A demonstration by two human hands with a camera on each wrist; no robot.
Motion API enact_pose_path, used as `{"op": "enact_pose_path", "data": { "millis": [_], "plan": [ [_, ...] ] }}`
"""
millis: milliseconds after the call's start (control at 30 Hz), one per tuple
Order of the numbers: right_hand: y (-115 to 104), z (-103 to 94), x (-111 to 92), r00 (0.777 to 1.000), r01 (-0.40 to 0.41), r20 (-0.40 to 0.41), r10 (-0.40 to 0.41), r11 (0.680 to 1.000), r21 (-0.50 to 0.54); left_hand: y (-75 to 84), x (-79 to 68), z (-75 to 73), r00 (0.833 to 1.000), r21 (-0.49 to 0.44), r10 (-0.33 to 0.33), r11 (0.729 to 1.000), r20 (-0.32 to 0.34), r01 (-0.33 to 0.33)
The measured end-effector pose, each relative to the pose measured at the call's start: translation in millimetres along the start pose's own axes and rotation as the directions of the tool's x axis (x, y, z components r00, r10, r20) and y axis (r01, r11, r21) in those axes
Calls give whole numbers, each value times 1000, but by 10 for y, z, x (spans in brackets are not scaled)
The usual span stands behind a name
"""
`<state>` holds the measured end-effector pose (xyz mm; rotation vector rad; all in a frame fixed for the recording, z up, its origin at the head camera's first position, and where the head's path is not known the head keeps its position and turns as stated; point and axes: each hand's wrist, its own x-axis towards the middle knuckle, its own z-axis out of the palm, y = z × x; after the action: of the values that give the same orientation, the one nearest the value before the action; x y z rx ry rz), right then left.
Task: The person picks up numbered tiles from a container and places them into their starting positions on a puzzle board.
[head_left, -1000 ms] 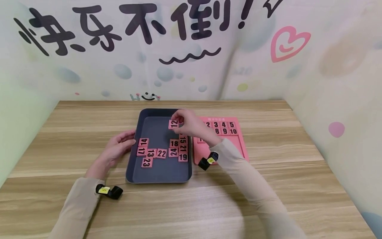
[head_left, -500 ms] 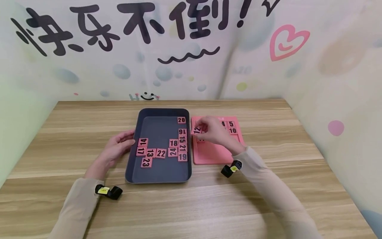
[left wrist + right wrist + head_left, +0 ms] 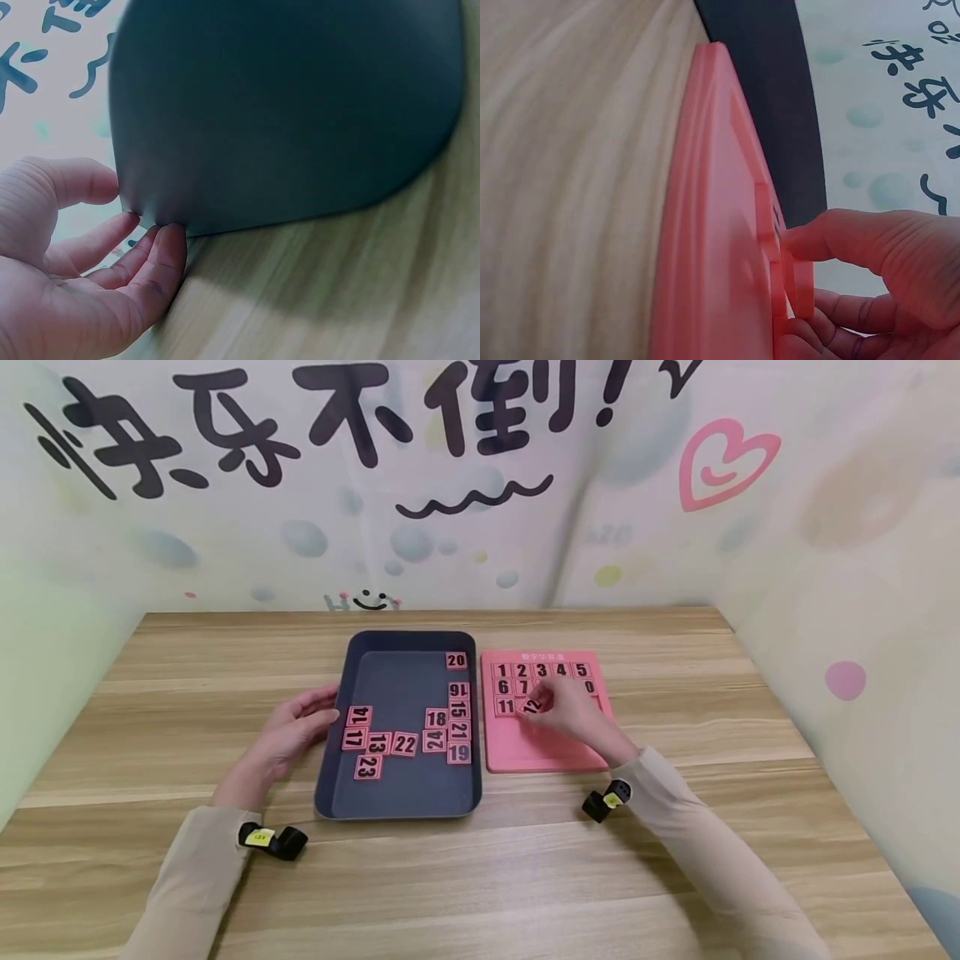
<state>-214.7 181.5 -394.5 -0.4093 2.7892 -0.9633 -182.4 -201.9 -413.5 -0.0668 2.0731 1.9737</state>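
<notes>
My right hand (image 3: 573,708) pinches the pink number tile 12 (image 3: 531,705) between thumb and fingers. The tile is tilted, low over the pink number puzzle board (image 3: 540,747), just right of tile 11 (image 3: 506,706). In the right wrist view the pinched tile (image 3: 802,289) stands on edge beside the tiles in the frame. My left hand (image 3: 294,727) rests against the left side of the dark tray (image 3: 397,802), its fingers loosely bent. In the left wrist view its fingertips (image 3: 171,236) touch the tray's outer wall (image 3: 285,135).
Several loose number tiles lie in the tray, such as 22 (image 3: 405,744) and 20 (image 3: 455,660). Rows 1 to 10 fill the board's top, partly hidden by my right hand. Both tray and board stand on a wooden table (image 3: 450,893) before a printed wall (image 3: 480,552).
My right hand has carried tile 12 from above the tray rightward to the board, beside tile 11. The left hand has stayed at the tray's side.
</notes>
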Motion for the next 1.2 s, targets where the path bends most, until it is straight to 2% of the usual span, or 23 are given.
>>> {"op": "enact_pose_path", "data": {
  "millis": [167,467,767,933,1200],
  "plan": [
    [71,21,-16,1000,-21,-13,21,999,-43,-7,5,-7,1000,-3,3,1000,2,-3],
    [56,42,10,993,-119,12,121,987,-111,-22,11,-15,1000,-11,4,1000,-1,-4],
    [28,-52,36,994,-53,84,65,988,-143,-17,8,-2,1000,-16,0,1000,0,0],
    [27,-45,75,993,-66,87,80,986,-156,-10,8,2,1000,-19,-1,1000,2,1],
    [20,-45,99,991,-74,99,86,990,-122,-15,8,0,1000,-22,1,1000,6,-1]
  ]
}}
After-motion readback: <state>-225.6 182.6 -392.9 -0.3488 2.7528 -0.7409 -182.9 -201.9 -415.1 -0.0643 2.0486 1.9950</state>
